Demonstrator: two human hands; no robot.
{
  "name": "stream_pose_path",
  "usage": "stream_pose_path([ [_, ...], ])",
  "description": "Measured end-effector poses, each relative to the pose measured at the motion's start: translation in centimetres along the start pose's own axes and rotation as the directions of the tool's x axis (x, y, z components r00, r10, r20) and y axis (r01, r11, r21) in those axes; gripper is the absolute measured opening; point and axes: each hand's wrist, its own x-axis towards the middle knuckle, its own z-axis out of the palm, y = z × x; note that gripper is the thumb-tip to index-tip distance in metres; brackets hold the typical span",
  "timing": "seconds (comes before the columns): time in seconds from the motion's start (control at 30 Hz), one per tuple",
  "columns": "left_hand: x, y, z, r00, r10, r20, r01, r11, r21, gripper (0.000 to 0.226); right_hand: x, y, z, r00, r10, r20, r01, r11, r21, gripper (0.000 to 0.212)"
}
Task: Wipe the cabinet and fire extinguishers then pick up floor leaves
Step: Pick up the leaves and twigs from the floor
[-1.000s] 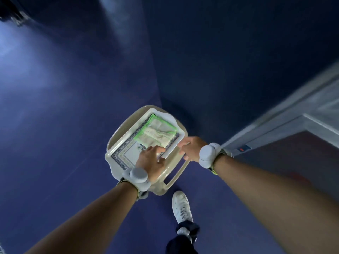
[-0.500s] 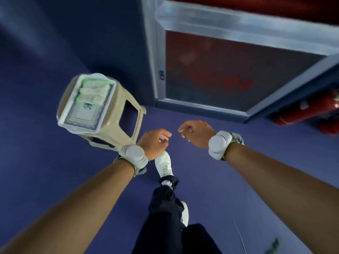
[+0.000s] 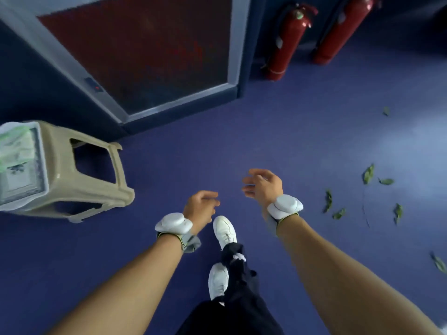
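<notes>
Right of right hand (image 3: 263, 187): leaves (image 3: 368, 174)

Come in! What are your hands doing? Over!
Both hands empty. Extinguishers unwiped ahead, leaves on floor right. Stool left, clear.

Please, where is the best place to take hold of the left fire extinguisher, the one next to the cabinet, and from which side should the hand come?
Probably at the neck, under the valve head of the left fire extinguisher. It stands upright, and the body looks too wide for one hand. Come from the front with the right hand, which holds nothing: the cabinet stands close on one side, the second extinguisher on the other.
</notes>
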Motion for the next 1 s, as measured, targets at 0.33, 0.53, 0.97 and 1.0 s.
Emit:
stream_pose_path([
  [0.33,4.9,-6.5,16.0,0.976,0.059,0.21,-0.103,0.974,0.203,0.019,4.6,14.6,-14.4,0.944,0.167,-0.283,-0.13,0.981,0.145,0.027],
  [0.53,14.0,-12.9,28.6,0.934,0.037,0.355,-0.193,0.889,0.416,0.019,15.0,27.8,-22.7,0.905,0.25,-0.345,-0.199,0.964,0.176,0.029],
  [0.97,40.7,-24.4,53.3,0.755,0.413,0.51,-0.629,0.234,0.741,0.047,41.5,49.9,-31.5,0.836,0.169,-0.522,0.042,0.929,0.368,0.036],
  [1.0,42.0,-24.7,54.1,0.721,0.463,0.516,-0.637,0.148,0.757,0.049,42.7,50.6,-31.8,0.826,0.15,-0.543,0.068,0.93,0.361,0.036],
])
